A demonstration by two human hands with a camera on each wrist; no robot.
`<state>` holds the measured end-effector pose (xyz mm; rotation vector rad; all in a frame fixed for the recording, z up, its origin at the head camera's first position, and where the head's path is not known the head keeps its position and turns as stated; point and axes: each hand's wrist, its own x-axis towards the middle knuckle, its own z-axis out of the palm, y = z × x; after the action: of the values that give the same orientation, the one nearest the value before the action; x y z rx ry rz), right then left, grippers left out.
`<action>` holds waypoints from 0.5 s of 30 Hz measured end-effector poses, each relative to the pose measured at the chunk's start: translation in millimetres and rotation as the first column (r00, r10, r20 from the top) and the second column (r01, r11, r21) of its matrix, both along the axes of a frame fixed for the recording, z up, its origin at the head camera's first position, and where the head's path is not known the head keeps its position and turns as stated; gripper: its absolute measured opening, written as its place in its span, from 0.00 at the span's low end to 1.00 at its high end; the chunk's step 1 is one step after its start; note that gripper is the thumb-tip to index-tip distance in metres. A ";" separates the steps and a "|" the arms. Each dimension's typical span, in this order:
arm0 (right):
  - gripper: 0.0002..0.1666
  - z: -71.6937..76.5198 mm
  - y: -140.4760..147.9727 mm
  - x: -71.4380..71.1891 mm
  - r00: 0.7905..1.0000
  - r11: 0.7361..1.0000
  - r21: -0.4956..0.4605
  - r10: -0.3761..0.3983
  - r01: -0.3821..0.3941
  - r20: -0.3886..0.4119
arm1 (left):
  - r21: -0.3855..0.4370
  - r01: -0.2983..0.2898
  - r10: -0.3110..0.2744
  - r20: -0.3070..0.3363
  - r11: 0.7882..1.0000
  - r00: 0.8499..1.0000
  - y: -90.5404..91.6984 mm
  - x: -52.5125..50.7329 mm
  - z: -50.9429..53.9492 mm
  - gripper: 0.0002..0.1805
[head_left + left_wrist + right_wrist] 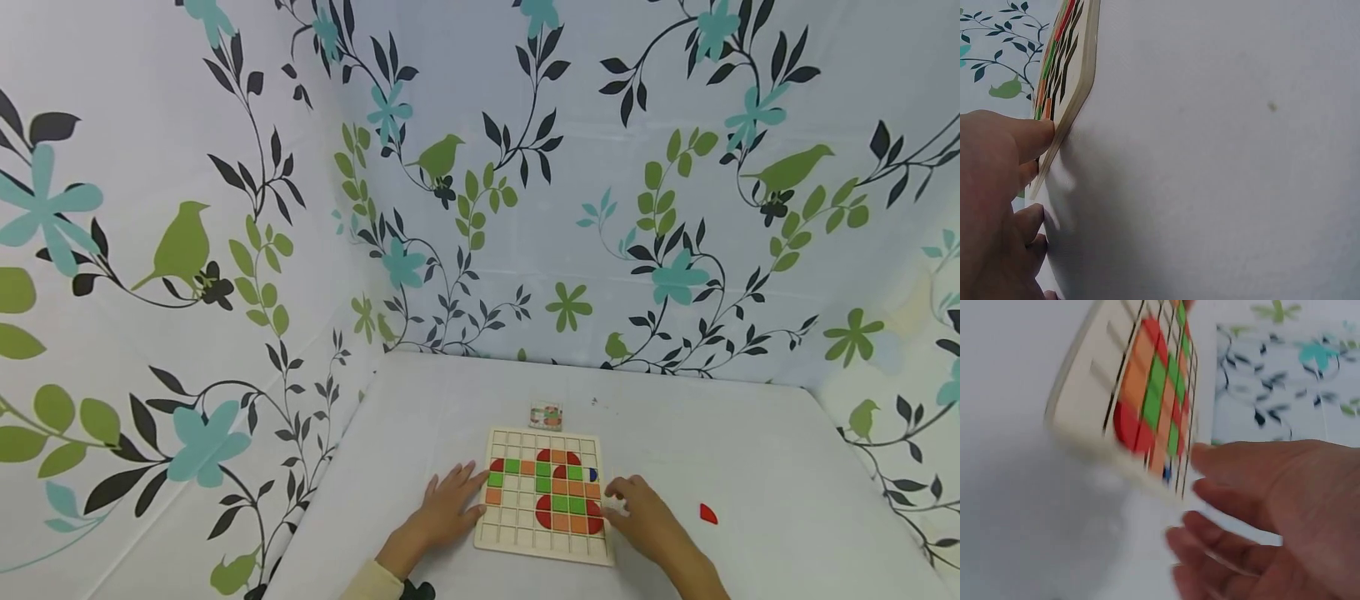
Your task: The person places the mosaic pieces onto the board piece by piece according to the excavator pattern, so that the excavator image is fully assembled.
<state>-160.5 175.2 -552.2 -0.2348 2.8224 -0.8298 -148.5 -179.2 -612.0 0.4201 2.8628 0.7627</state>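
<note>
A pale wooden grid board (pixel 517 537) lies on the white table, with red, green and orange pieces set in many of its squares. One blue piece (pixel 593 474) sits near its right side. My left hand (pixel 446 510) rests along the board's left edge; in the left wrist view the thumb (pixel 1036 139) touches the rim and the fingers are spread. My right hand (pixel 645 521) is beside the right edge, its fingers loosely bent. In the blurred right wrist view, no piece shows in the right hand (pixel 1285 500), and its thumb tip is close to the board.
A loose red piece (pixel 708 513) with one curved side lies on the table right of the right hand. Behind the board is a small card (pixel 546 415) with a coloured pattern. Cloth printed with leaves and birds (pixel 438 157) hangs around the table.
</note>
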 end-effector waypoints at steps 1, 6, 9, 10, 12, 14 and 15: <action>0.15 0.2 12.5 1.0 0.999 0.999 0.031 -0.014 0.013 0.034 | -0.002 0.000 0.000 0.001 1.000 1.000 0.3 0.3 0.3 0.34; 0.20 -6.6 60.9 10.3 0.994 0.997 0.075 -0.028 0.020 0.108 | 0.016 -0.001 0.001 0.007 1.000 1.000 1.5 2.0 3.4 0.33; 0.18 -20.0 73.5 15.6 0.992 0.998 0.067 -0.005 -0.003 0.125 | 0.044 0.000 0.000 0.007 0.999 1.000 0.6 2.2 2.9 0.33; 0.17 -25.1 75.5 17.1 0.992 0.998 0.064 -0.001 -0.007 0.130 | 0.052 -0.001 0.000 0.006 0.999 1.000 0.3 2.1 1.6 0.33; 0.15 -34.4 77.0 19.2 0.990 0.997 0.071 -0.009 -0.001 0.138 | 0.063 -0.001 0.000 0.005 0.998 1.000 -0.4 1.0 -2.5 0.34; 0.13 -40.4 76.3 20.1 0.990 0.998 0.066 -0.027 0.018 0.140 | 0.067 -0.001 0.001 -0.008 0.998 1.000 -1.1 -0.1 -7.1 0.34; 0.13 -41.8 75.6 20.4 0.990 0.998 0.064 -0.035 0.026 0.139 | 0.067 -0.007 0.008 -0.013 0.998 1.000 -1.3 -0.7 -9.4 0.34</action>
<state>-140.1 250.7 -593.9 -0.1199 2.7212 -0.7333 -149.2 -180.5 -621.4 0.4247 2.8586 0.8625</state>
